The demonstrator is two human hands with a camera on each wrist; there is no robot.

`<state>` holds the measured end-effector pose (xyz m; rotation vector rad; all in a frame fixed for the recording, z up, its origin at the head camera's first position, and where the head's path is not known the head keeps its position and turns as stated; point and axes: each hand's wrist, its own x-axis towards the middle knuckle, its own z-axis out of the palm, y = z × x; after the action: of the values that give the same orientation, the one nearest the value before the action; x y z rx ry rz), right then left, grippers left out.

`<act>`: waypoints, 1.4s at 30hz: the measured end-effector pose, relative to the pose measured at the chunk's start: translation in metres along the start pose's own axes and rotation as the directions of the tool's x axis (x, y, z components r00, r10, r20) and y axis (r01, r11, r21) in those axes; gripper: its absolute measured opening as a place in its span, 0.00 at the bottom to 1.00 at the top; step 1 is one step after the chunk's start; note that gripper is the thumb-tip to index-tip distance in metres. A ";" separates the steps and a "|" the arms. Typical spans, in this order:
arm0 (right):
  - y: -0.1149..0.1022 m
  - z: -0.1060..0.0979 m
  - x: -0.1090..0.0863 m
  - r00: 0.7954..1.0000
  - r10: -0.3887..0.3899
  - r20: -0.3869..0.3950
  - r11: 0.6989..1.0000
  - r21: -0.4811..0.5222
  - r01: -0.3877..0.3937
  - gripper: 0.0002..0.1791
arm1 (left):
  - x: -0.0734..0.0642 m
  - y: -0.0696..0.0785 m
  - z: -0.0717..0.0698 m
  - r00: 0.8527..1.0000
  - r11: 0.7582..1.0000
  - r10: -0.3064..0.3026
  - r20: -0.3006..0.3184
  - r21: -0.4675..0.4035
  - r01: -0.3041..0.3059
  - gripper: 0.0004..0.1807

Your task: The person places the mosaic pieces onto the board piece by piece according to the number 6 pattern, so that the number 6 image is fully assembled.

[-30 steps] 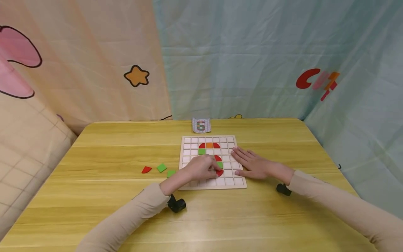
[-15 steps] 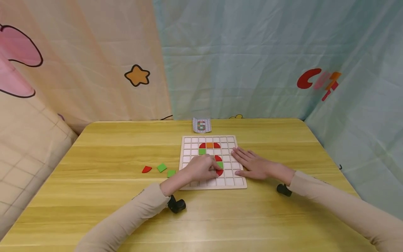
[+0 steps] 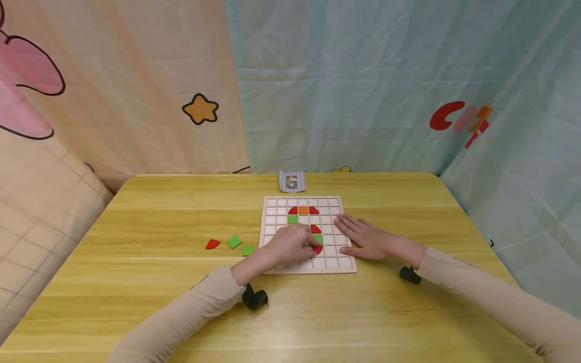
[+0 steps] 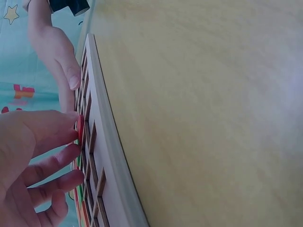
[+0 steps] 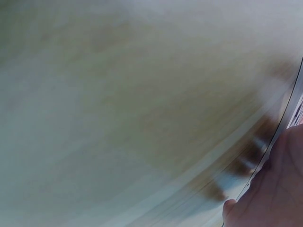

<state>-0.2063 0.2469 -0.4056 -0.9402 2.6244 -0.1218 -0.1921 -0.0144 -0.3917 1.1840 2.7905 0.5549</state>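
A white grid board with a pale wooden frame lies on the table. My left hand is over its middle and hides several cells. Thumb and a fingertip pinch a red quarter-circle tile at the board's surface, in the cell below a green square tile. Another red quarter-circle tile sits just above that green one. Farther up are an orange square tile between two red quarter-circles and a green square. My right hand rests flat, fingers straight, on the board's right edge.
Left of the board lie a loose red quarter-circle tile and two green square tiles, one a green tile turned askew. A creased pattern card stands behind the board. Printed curtains hang beyond the wooden table.
The view has shifted very slightly. Both hands stay where they were, the left at the red tile and the right on the board's edge.
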 end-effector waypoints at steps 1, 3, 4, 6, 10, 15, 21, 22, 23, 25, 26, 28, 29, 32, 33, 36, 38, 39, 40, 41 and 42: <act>-0.001 0.000 0.000 1.000 -0.002 0.001 1.000 0.001 0.002 0.45 | -0.001 0.000 0.000 1.000 1.000 0.002 -0.001 0.001 -0.002 0.10; -0.003 -0.001 -0.001 1.000 -0.007 0.003 1.000 0.008 0.007 0.45 | -0.003 0.001 0.000 1.000 1.000 0.005 0.000 -0.004 -0.005 0.10; -0.004 -0.001 -0.001 1.000 -0.014 -0.002 1.000 0.017 0.014 0.45 | -0.004 0.001 0.000 1.000 1.000 0.006 0.000 -0.007 -0.006 0.10; -0.005 -0.001 -0.002 1.000 -0.015 0.000 1.000 0.021 0.015 0.45 | -0.006 0.001 -0.001 1.000 1.000 0.005 -0.003 -0.006 -0.005 0.10; -0.004 0.001 -0.001 1.000 -0.001 0.009 1.000 0.007 0.001 0.45 | -0.012 -0.001 -0.002 1.000 1.000 0.001 -0.026 0.003 -0.001 0.10; -0.002 0.004 0.001 1.000 0.004 0.001 1.000 0.011 -0.004 0.46 | -0.022 -0.005 -0.008 0.997 1.000 -0.021 -0.070 -0.006 0.021 0.10; -0.002 0.003 0.000 1.000 -0.011 -0.018 1.000 0.011 0.011 0.46 | -0.038 -0.013 -0.020 0.990 0.996 -0.091 -0.112 -0.035 0.087 0.11; -0.002 0.003 -0.001 1.000 -0.018 -0.025 1.000 0.014 0.018 0.46 | -0.041 -0.015 -0.022 0.988 0.995 -0.100 -0.118 -0.040 0.096 0.11; -0.003 0.002 -0.001 0.999 -0.021 -0.029 1.000 0.020 0.021 0.45 | -0.043 -0.017 -0.025 0.987 0.994 -0.108 -0.123 -0.043 0.103 0.11; -0.003 0.001 -0.002 0.999 -0.030 -0.040 0.999 0.034 0.031 0.45 | -0.048 -0.021 -0.029 0.984 0.992 -0.121 -0.133 -0.044 0.116 0.12; -0.004 0.000 -0.003 0.999 -0.030 -0.039 0.999 0.038 0.032 0.45 | -0.050 -0.023 -0.032 0.982 0.991 -0.128 -0.138 -0.045 0.122 0.12; -0.005 -0.002 -0.004 0.999 -0.022 -0.031 0.999 0.037 0.023 0.45 | -0.056 -0.028 -0.036 0.979 0.990 -0.140 -0.147 -0.044 0.135 0.12; -0.006 -0.003 -0.004 0.999 -0.021 -0.029 0.999 0.041 0.022 0.45 | -0.059 -0.031 -0.038 0.977 0.989 -0.149 -0.151 -0.048 0.143 0.13; -0.006 -0.004 -0.003 1.000 -0.004 -0.015 1.000 0.028 0.004 0.45 | -0.070 -0.038 -0.044 0.971 0.984 -0.173 -0.168 -0.064 0.164 0.13; -0.005 -0.003 -0.003 1.000 -0.003 -0.016 1.000 0.024 0.004 0.45 | -0.073 -0.041 -0.046 0.968 0.982 -0.182 -0.172 -0.075 0.172 0.13; -0.003 -0.001 -0.002 1.000 0.008 -0.013 1.000 0.007 -0.007 0.45 | -0.082 -0.049 -0.052 0.961 0.974 -0.217 -0.173 -0.098 0.203 0.14; -0.004 -0.002 -0.002 1.000 0.009 -0.010 1.000 0.001 -0.009 0.45 | -0.087 -0.055 -0.056 0.957 0.971 -0.229 -0.177 -0.105 0.213 0.15; -0.004 -0.003 -0.002 1.000 0.002 -0.015 1.000 0.004 -0.002 0.45 | -0.090 -0.057 -0.059 0.956 0.971 -0.231 -0.181 -0.105 0.215 0.15; -0.005 -0.004 -0.003 1.000 -0.002 -0.017 1.000 0.005 0.002 0.45 | -0.092 -0.060 -0.061 0.955 0.972 -0.230 -0.187 -0.098 0.215 0.15; -0.006 -0.005 -0.004 1.000 -0.009 -0.022 1.000 0.009 0.009 0.45 | -0.094 -0.063 -0.063 0.954 0.972 -0.229 -0.194 -0.092 0.215 0.15; -0.007 -0.005 -0.004 1.000 -0.012 -0.023 1.000 0.015 0.013 0.45 | -0.096 -0.066 -0.065 0.952 0.973 -0.227 -0.203 -0.085 0.214 0.16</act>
<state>-0.2013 0.2439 -0.3985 -0.9560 2.6353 -0.1568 -0.1824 -0.1447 -0.3621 0.8290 3.0019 0.7810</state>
